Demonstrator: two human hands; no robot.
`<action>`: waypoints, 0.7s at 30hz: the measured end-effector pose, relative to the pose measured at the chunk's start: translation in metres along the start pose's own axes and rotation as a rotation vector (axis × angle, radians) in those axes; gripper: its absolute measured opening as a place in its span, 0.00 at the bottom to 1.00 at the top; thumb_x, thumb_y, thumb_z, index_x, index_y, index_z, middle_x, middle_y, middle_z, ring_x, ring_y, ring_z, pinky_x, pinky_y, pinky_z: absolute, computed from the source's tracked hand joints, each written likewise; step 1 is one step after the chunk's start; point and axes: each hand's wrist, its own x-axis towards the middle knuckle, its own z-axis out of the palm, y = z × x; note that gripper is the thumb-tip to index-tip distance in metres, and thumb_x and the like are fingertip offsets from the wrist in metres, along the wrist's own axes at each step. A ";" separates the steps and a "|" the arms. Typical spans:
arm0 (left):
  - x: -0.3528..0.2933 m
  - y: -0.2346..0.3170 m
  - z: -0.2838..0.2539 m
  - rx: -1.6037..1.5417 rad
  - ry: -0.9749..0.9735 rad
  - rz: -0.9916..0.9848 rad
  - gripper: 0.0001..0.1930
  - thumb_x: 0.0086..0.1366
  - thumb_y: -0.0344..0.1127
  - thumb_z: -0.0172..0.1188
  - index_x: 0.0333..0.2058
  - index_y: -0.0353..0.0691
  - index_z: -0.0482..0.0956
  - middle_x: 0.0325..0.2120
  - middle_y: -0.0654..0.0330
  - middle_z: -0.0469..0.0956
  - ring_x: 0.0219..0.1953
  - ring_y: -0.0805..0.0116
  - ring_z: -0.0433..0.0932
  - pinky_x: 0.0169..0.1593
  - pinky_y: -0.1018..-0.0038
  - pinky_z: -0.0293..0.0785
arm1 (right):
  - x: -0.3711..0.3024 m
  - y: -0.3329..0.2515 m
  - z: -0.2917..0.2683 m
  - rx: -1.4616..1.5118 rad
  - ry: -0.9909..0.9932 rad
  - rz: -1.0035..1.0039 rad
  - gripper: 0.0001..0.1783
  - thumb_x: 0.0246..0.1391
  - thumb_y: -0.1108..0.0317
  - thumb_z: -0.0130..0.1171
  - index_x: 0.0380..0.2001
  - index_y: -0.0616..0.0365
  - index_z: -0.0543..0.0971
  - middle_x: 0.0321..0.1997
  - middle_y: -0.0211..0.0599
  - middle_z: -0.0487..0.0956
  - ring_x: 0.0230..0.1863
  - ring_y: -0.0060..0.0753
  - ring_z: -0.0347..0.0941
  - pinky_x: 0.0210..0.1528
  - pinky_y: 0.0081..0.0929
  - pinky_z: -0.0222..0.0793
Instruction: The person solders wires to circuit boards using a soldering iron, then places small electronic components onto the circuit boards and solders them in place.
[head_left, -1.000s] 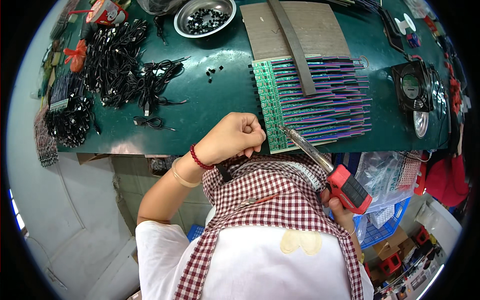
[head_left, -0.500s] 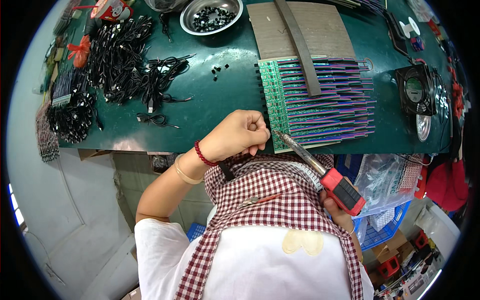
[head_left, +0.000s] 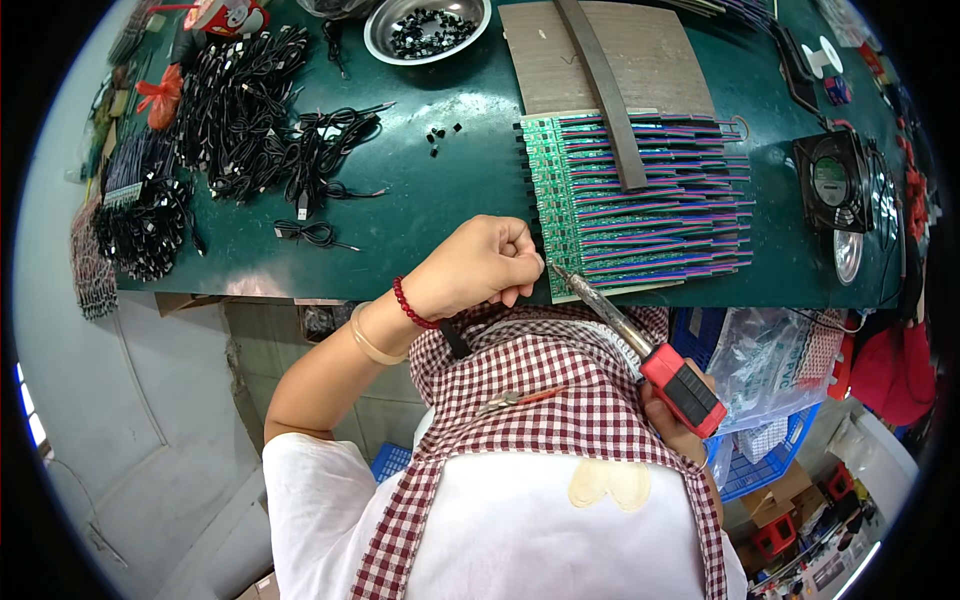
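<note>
My left hand (head_left: pixel 490 262) is closed in a pinch at the lower left corner of a row of small green circuit boards (head_left: pixel 552 200). What its fingertips hold is hidden. In my right hand (head_left: pixel 672 425) is a soldering iron (head_left: pixel 684 390) with a red and black handle, its tip angled up and left to the board edge beside my left fingertips. Small black parts line the boards' left edge. Bundles of dark, pink and blue wires (head_left: pixel 660 222) run rightward from the boards, and a flat grey bar (head_left: pixel 612 110) lies across them.
A metal bowl (head_left: pixel 372 40) of small black parts stands at the back, with several loose ones (head_left: pixel 436 134) nearer. Piles of black cables (head_left: pixel 240 120) cover the left. A brown board (head_left: pixel 540 65) lies behind the circuit boards, and a black fan (head_left: pixel 832 180) stands at the right.
The view has shifted very slightly. Both hands and the soldering iron keep nearly the same places at the corner of the circuit boards.
</note>
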 end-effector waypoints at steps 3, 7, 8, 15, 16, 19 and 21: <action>0.000 0.000 0.001 -0.014 0.002 0.004 0.06 0.59 0.29 0.56 0.25 0.38 0.69 0.18 0.65 0.74 0.16 0.83 0.70 0.18 0.87 0.63 | -0.001 0.002 0.002 0.103 0.018 0.049 0.14 0.42 0.58 0.65 0.24 0.57 0.76 0.23 0.32 0.76 0.22 0.31 0.72 0.24 0.25 0.65; 0.000 -0.002 0.000 -0.015 0.003 0.015 0.05 0.58 0.28 0.56 0.25 0.38 0.69 0.18 0.65 0.74 0.16 0.83 0.70 0.18 0.87 0.63 | -0.014 0.019 0.001 0.094 0.082 -0.010 0.17 0.42 0.58 0.65 0.29 0.61 0.77 0.24 0.33 0.76 0.22 0.32 0.72 0.25 0.25 0.66; 0.000 -0.002 0.000 -0.024 0.010 0.017 0.05 0.57 0.28 0.56 0.24 0.37 0.69 0.17 0.63 0.75 0.16 0.82 0.70 0.17 0.86 0.63 | -0.015 0.020 0.000 0.091 0.040 0.059 0.19 0.43 0.58 0.65 0.31 0.62 0.76 0.24 0.34 0.76 0.22 0.33 0.73 0.25 0.25 0.66; -0.001 -0.003 0.002 -0.013 0.019 0.023 0.05 0.58 0.28 0.56 0.25 0.38 0.69 0.18 0.64 0.74 0.16 0.83 0.70 0.18 0.87 0.63 | 0.009 0.001 0.005 0.027 0.085 -0.089 0.23 0.43 0.53 0.64 0.33 0.64 0.76 0.22 0.34 0.76 0.20 0.31 0.73 0.24 0.24 0.66; -0.001 -0.003 0.002 -0.014 0.020 0.023 0.05 0.58 0.28 0.56 0.25 0.38 0.69 0.18 0.64 0.74 0.16 0.83 0.70 0.18 0.87 0.63 | 0.008 0.003 0.004 -0.022 0.078 -0.127 0.24 0.43 0.53 0.64 0.34 0.64 0.76 0.22 0.34 0.76 0.20 0.31 0.73 0.24 0.24 0.66; -0.001 -0.002 0.002 -0.018 0.021 0.025 0.05 0.58 0.28 0.56 0.25 0.37 0.69 0.17 0.64 0.75 0.16 0.83 0.70 0.17 0.87 0.63 | 0.007 0.004 -0.001 -0.093 0.079 -0.177 0.24 0.43 0.52 0.65 0.34 0.63 0.75 0.22 0.34 0.76 0.20 0.31 0.73 0.24 0.23 0.66; -0.001 -0.001 0.002 -0.002 0.025 0.019 0.05 0.58 0.28 0.56 0.25 0.37 0.69 0.17 0.64 0.75 0.16 0.83 0.70 0.17 0.87 0.63 | 0.007 0.003 -0.003 -0.116 0.088 -0.189 0.24 0.42 0.52 0.65 0.34 0.63 0.75 0.22 0.34 0.76 0.20 0.31 0.73 0.24 0.23 0.66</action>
